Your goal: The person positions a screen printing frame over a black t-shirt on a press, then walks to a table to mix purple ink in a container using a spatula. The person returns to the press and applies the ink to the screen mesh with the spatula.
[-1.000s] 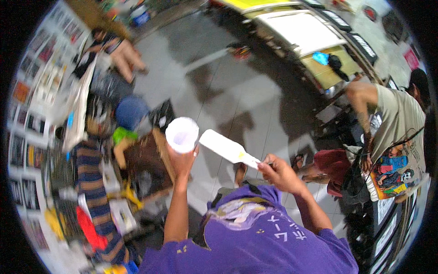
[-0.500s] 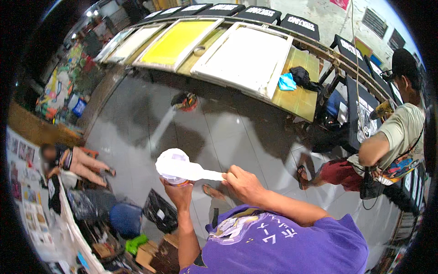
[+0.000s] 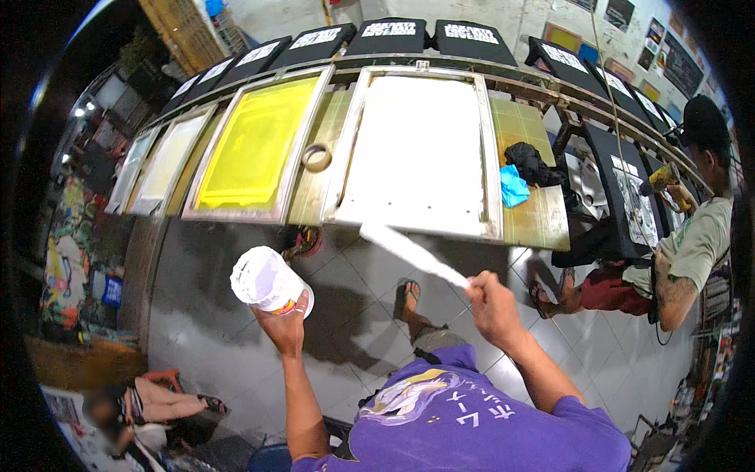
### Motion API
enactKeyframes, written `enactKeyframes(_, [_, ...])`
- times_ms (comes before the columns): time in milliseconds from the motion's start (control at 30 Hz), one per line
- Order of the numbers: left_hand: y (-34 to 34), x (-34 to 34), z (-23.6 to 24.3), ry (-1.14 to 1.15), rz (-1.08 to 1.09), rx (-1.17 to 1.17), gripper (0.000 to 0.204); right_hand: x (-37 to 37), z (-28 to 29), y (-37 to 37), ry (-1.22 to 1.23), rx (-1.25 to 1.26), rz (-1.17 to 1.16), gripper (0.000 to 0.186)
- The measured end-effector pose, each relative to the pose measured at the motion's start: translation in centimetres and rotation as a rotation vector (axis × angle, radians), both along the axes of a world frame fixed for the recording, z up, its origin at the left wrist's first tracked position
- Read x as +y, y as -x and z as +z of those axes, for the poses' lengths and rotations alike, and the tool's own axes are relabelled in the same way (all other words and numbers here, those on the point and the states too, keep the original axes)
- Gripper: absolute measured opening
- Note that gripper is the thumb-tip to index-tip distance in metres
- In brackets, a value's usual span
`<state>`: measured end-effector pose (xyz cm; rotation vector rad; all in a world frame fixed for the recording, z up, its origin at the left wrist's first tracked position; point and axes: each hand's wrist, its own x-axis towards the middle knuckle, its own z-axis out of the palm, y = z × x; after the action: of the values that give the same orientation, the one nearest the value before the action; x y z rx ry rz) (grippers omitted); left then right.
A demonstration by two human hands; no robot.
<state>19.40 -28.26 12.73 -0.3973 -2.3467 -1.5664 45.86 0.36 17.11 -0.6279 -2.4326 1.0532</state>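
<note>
A long worktop (image 3: 539, 224) crosses the upper part of our view, beyond the grey tiled floor (image 3: 338, 377). To our right, a person in a pale shirt (image 3: 700, 236) bends over a black printed garment, holding a yellow heat-gun-like tool (image 3: 664, 177). On the worktop, straight ahead of us, lies a large rectangular framed screen with a bright white surface (image 3: 413, 149); left of it lies a framed screen with a vivid yellow surface (image 3: 255, 149).

On the near side of the worktop, at our left, our left hand (image 3: 283, 326) is wrapped around the side of a round white plastic tub (image 3: 275, 283). The tub leans, its mouth facing up and to the left, its base toward the lower right. Our right hand (image 3: 494, 308) grips the handle of a flat white paddle-shaped spatula (image 3: 413, 256). Its long axis slants, blade tip to the upper left, near the white screen's front edge; we cannot tell whether they touch.

A crumpled black cloth (image 3: 536, 164) and a smaller bright blue cloth (image 3: 514, 187) sit right of the white screen. A brown tape ring (image 3: 318, 167) lies between the two screens.
</note>
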Motion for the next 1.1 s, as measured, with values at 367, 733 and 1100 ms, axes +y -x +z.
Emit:
enactKeyframes(367, [17.1,19.7,-0.7,0.073,-0.328,0.0,0.075,25.8,-7.7,22.0,-0.225,-0.088,-0.627,0.027])
enactKeyframes(733, [27.2,27.5,-2.4,-0.479,-0.59,-0.838,0.082,40.6,-12.9,34.8,-0.328,-0.466,-0.898,0.02])
enactKeyframes(1100, [31.0,27.1,-2.2,-0.147,-0.807,-0.398,0.077,40.0,-13.6,37.5,-0.022,-0.394,-1.033,0.032])
